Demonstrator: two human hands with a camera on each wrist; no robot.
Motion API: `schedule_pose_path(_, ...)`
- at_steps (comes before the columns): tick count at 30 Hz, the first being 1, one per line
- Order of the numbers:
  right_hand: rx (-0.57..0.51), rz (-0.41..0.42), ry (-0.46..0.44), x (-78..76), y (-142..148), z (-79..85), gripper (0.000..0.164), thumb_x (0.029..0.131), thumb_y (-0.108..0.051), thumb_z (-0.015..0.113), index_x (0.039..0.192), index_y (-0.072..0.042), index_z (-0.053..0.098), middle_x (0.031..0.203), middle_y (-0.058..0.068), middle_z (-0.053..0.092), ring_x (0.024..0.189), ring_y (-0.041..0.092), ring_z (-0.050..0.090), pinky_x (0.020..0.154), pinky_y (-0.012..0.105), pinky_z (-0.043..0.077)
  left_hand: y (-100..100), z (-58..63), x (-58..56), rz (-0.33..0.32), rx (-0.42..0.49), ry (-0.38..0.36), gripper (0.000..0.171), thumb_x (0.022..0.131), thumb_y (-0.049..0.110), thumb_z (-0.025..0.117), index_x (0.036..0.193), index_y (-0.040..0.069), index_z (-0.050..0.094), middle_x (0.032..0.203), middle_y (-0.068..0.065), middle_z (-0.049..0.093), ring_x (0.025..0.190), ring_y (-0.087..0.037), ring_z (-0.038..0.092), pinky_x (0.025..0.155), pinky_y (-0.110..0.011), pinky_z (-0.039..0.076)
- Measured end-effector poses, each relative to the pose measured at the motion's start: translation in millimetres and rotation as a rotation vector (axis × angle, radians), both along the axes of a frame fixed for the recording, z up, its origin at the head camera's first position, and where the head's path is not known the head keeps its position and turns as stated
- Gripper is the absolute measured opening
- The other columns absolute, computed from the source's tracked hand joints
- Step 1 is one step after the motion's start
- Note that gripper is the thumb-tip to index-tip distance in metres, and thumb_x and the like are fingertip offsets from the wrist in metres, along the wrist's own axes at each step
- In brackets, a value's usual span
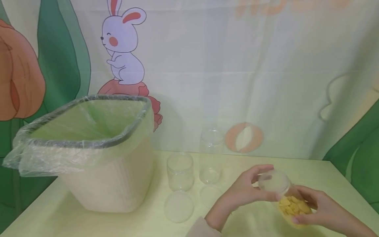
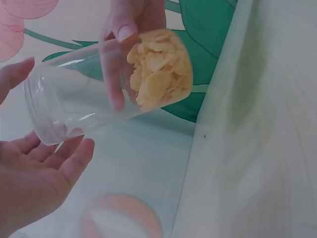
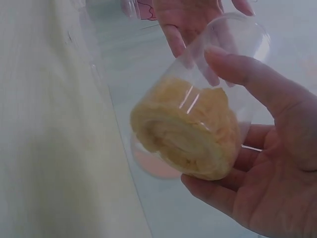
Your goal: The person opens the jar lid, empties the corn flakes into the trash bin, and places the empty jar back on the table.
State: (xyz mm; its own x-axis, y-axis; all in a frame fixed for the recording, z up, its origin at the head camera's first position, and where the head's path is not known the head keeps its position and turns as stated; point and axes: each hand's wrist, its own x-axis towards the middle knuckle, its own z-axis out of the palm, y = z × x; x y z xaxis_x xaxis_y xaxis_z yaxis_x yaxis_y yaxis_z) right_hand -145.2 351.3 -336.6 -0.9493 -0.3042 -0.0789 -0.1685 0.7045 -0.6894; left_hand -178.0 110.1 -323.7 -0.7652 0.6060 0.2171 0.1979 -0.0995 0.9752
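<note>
A clear plastic jar [image 2: 54,94] with yellow, chip-like flakes [image 2: 161,72] in its lower part is held tilted between both hands at the right of the head view. My right hand [image 1: 325,207] grips it round the lower body, thumb on the near side and fingers behind, as the right wrist view also shows. At the jar's upper end, the thumb and fingers of my left hand [image 1: 245,187] span the round translucent lid [image 1: 275,181]. The flakes lie against the jar's base [image 3: 173,141].
Left of the hands stand two clear jars, a shorter one [image 1: 180,172] and a taller one [image 1: 211,154]. Round lids [image 1: 179,206] [image 1: 210,196] lie flat before them. A large bin [image 1: 118,181] with a plastic liner [image 1: 50,156] fills the table's left. A printed cloth [image 1: 189,65] hangs behind.
</note>
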Motion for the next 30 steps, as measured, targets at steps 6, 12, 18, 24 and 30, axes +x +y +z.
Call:
schedule_pose_path(6,-0.009,0.075,0.021,1.1,6,1.1,0.064,0.079,-0.016,0.070,0.128,0.012,0.040,0.120,0.025,0.053,0.091,-0.007,0.050,0.072,0.028,0.050,-5,6.4,-1.2,-0.113,0.005,0.040,0.065,0.074,-0.002,0.071,0.131,0.016,0.047,0.123,0.016,0.050,0.112,0.001,0.045,0.087,-0.018,0.042)
schedule_pose_path(12,-0.035,0.099,0.008,3.3,10,4.0,0.060,0.080,-0.013,0.069,0.127,0.011,0.041,0.118,0.009,0.057,0.091,-0.005,0.051,0.072,0.037,0.050,-9,9.9,-1.6,-0.158,-0.014,0.065,0.065,0.074,-0.004,0.069,0.132,0.016,0.046,0.126,0.016,0.049,0.113,0.001,0.044,0.089,-0.020,0.041)
schedule_pose_path(18,-0.027,0.074,0.008,6.2,9,7.1,0.059,0.081,-0.013,0.068,0.128,0.010,0.040,0.118,-0.001,0.056,0.090,-0.005,0.050,0.069,0.029,0.047,-7,8.8,-0.6,-0.110,-0.008,0.076,0.065,0.072,-0.004,0.072,0.130,0.015,0.048,0.124,0.015,0.050,0.111,0.001,0.046,0.087,-0.019,0.043)
schedule_pose_path(24,0.105,-0.051,0.068,7.9,3,11.0,0.071,0.075,-0.023,0.075,0.127,0.011,0.042,0.119,0.025,0.053,0.092,0.010,0.055,0.073,0.038,0.051,2,4.0,2.2,0.053,-0.004,0.047,0.060,0.070,0.003,0.076,0.125,0.015,0.053,0.117,0.016,0.054,0.102,0.002,0.052,0.082,-0.017,0.045)
schedule_pose_path(30,0.145,-0.127,0.079,8.3,0,13.9,0.079,0.071,-0.027,0.077,0.129,0.010,0.040,0.119,0.025,0.053,0.095,0.027,0.054,0.073,0.038,0.052,12,2.3,8.7,0.233,-0.031,-0.031,0.056,0.068,0.012,0.080,0.119,0.017,0.057,0.111,0.017,0.057,0.095,0.002,0.054,0.075,-0.015,0.046)
